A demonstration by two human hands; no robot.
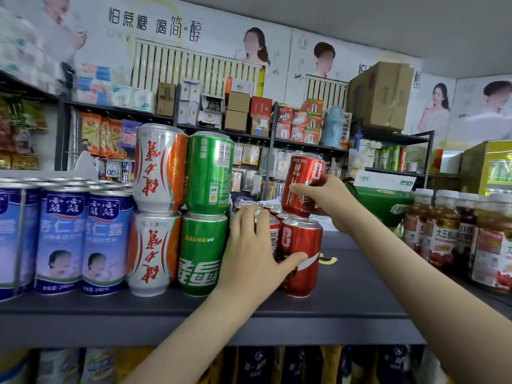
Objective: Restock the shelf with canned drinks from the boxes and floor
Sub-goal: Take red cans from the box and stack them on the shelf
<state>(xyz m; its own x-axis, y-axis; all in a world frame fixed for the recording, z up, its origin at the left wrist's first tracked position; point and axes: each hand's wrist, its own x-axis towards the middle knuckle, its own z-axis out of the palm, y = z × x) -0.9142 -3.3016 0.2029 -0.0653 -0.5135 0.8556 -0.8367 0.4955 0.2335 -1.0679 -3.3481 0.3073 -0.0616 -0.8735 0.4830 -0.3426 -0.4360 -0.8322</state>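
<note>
Red can sits in the right hand, fingers and thumb clamped round its lower half, directly above the front can on the shelf. Its long axis is near upright, top end up, leaning slightly right. The left hand steadies the lower row, fingers spread, near straight. White cans and green cans stand two high; the red second tier is judged barely begun.
</note>
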